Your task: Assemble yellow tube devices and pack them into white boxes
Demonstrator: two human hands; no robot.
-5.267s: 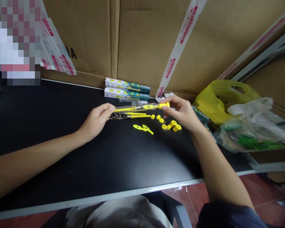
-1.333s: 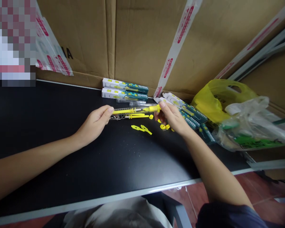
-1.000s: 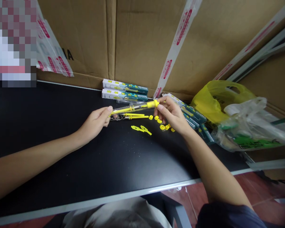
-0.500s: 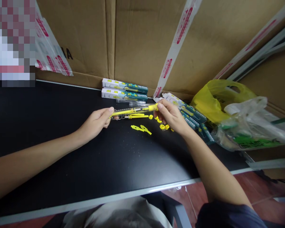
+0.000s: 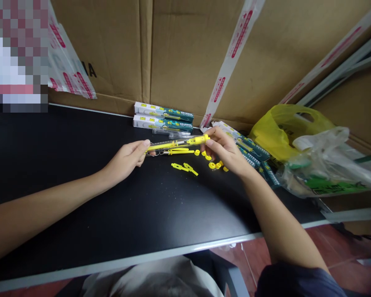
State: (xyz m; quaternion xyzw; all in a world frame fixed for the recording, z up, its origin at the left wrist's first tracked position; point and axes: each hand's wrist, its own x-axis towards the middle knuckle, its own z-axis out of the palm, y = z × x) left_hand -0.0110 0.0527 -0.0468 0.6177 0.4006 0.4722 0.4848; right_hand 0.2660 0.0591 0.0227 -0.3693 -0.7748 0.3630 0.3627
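Both hands hold a clear tube with a yellow rod inside [image 5: 176,143], level just above the black table [image 5: 80,165]. My left hand [image 5: 127,158] pinches its left end. My right hand [image 5: 227,152] grips the yellow cap at its right end. Under the tube lie a yellow stem with metal rings [image 5: 170,152], two small yellow clips [image 5: 184,167] and several yellow caps [image 5: 207,157], some hidden behind my right hand.
Two boxed packs [image 5: 163,116] lie by the cardboard wall [image 5: 185,53], with clear tubes [image 5: 173,133] before them. More packs [image 5: 250,149] lean by a yellow bag [image 5: 287,128] and a clear plastic bag [image 5: 327,165] at right. The table's front edge [image 5: 142,258] runs below.
The tube stays held between both hands. My right hand slid a little left along it and shifted its grip on the yellow cap end; the packs at right became visible.
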